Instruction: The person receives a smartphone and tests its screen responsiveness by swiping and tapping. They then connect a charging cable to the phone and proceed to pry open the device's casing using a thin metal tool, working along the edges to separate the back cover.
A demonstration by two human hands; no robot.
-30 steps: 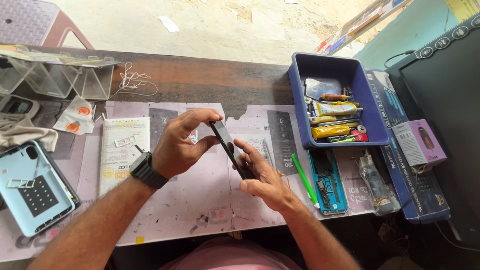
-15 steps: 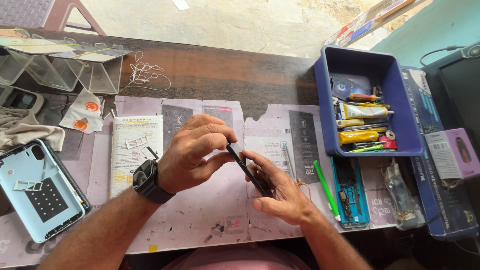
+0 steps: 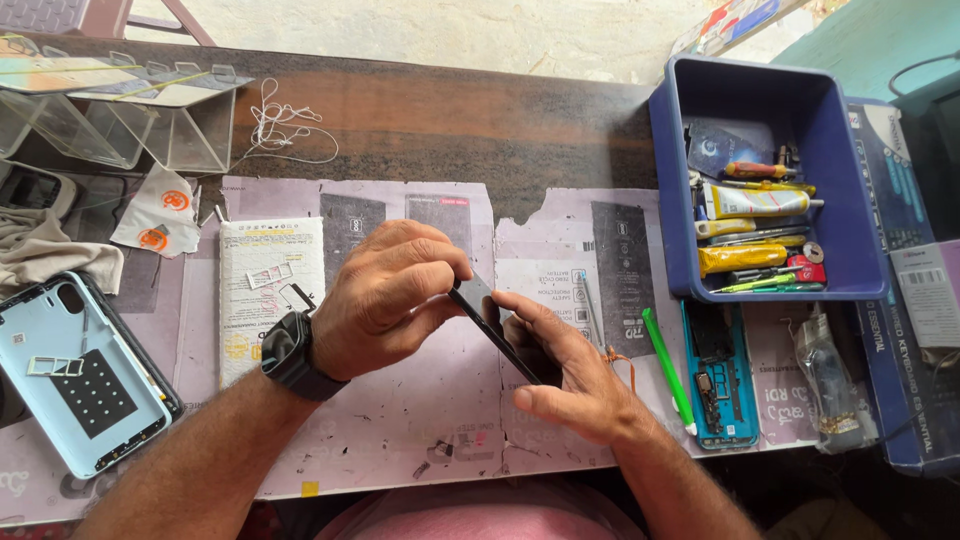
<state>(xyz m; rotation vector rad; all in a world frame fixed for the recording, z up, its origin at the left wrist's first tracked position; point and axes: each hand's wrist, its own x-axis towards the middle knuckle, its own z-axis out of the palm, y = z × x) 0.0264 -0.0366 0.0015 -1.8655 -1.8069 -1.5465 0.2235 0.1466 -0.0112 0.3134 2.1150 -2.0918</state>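
Both hands meet over the middle of the work mat (image 3: 400,440), holding a black phone (image 3: 495,325) edge-on and tilted, its upper end toward the left hand. Left hand (image 3: 385,295), black smartwatch (image 3: 290,355) on the wrist, pinches the phone's upper end between thumb and fingertips. Right hand (image 3: 565,375) cups the lower part from below and behind, fingers wrapped along the back, thumb lying beside the edge. Both grips closed on the phone; it is lifted clear of the mat.

Left of the hands: a white padded packet (image 3: 268,290) flat on the mat. Further left, a pale blue phone back cover (image 3: 75,370) lying inside-up. Right of the hands: a green stick tool (image 3: 667,365), then an opened phone frame (image 3: 718,375) with exposed boards. Above that, a blue plastic bin (image 3: 860,200) holding tubes and small tools. Clear plastic stands (image 3: 120,115) at far left on the wooden table (image 3: 480,115).
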